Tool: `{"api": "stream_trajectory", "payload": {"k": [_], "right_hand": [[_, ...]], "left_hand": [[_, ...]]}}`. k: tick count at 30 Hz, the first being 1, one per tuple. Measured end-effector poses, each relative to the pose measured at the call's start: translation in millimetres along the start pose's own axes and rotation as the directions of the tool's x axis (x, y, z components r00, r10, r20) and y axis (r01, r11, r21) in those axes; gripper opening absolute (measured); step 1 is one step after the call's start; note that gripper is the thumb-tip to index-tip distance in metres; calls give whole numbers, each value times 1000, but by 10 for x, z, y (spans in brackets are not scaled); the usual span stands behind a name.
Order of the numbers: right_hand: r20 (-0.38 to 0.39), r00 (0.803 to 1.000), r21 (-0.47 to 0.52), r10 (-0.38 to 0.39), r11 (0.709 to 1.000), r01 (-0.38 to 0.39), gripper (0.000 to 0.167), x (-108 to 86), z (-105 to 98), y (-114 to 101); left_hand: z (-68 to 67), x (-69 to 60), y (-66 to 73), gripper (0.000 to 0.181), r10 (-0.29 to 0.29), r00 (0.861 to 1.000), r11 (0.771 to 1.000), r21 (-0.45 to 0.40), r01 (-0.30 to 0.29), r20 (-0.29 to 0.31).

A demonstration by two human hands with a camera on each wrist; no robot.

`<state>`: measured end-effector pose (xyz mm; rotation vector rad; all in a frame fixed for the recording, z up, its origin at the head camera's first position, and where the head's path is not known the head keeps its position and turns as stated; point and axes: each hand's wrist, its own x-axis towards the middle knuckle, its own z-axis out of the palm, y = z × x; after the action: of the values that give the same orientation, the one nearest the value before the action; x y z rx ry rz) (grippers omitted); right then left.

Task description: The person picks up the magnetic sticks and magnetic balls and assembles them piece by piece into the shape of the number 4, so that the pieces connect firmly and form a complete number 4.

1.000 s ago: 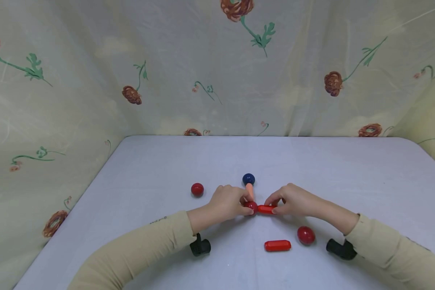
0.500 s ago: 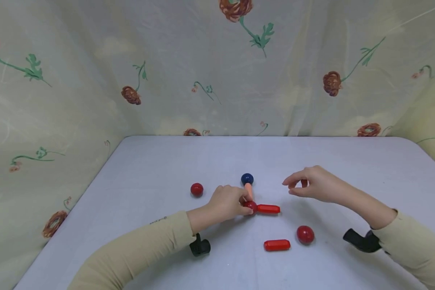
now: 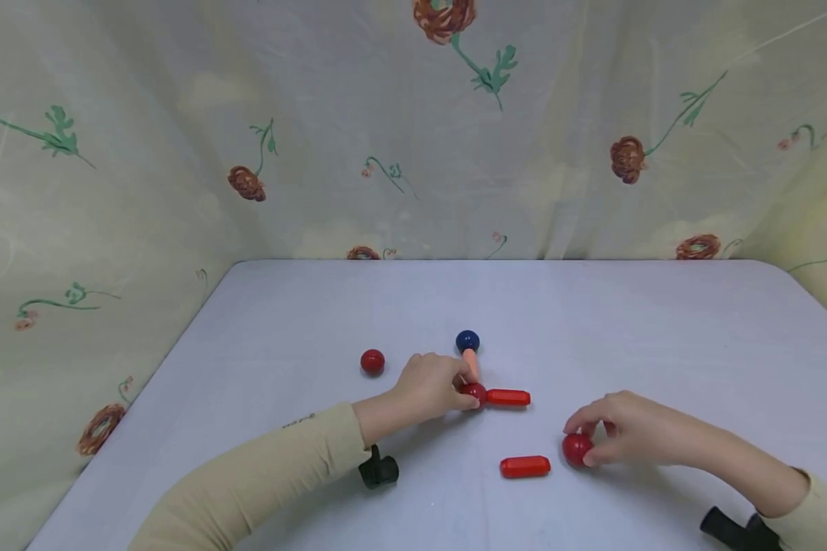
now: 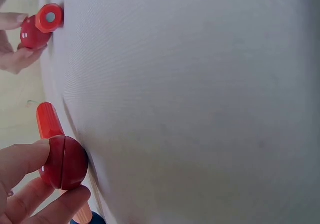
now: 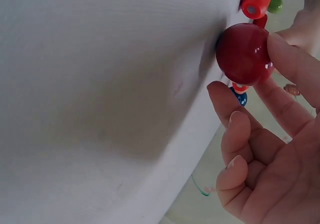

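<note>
My left hand (image 3: 427,388) holds a red ball (image 4: 65,163) between thumb and fingers, low at the table. From this ball a red stick (image 3: 508,398) points right, and a peach-coloured stick (image 3: 471,364) runs away to a dark blue ball (image 3: 467,341). Farther right, my right hand (image 3: 634,431) has thumb and forefinger on another red ball (image 5: 244,54); its other fingers are bent and off the ball in the right wrist view. A loose red stick (image 3: 525,467) lies just left of that ball, and its end shows a pale round spot in the left wrist view.
A separate red ball (image 3: 372,362) sits on the white table (image 3: 303,306), left of my left hand. A green round thing (image 5: 275,3) appears in the right wrist view. Flowered cloth (image 3: 358,122) hangs behind and at the sides.
My right hand has let go of the red stick beside the left hand's ball, lifted away to the right, then come down onto the red ball nearer me. The left hand has stayed put.
</note>
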<state>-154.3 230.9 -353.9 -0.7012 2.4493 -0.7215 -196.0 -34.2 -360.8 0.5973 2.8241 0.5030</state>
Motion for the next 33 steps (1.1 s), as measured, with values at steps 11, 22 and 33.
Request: {"api": "stream_trajectory", "payload": {"k": [11,22,33], "right_hand": [[-28,998,33,-48,998,49,31,-9,68,56],[-78,996,-27,-44,999,42,32,8,19,44],[-150,984,-83,-101,993,89,28,103,-100,19]], "left_hand": [[13,1,4,24,-11,1000,1000,-8,11,-1],[1,-1,-17,23,-13,1000,999,-31,13,4],[9,-1,-19,23,-7,1000,999,-34,7,6]]}}
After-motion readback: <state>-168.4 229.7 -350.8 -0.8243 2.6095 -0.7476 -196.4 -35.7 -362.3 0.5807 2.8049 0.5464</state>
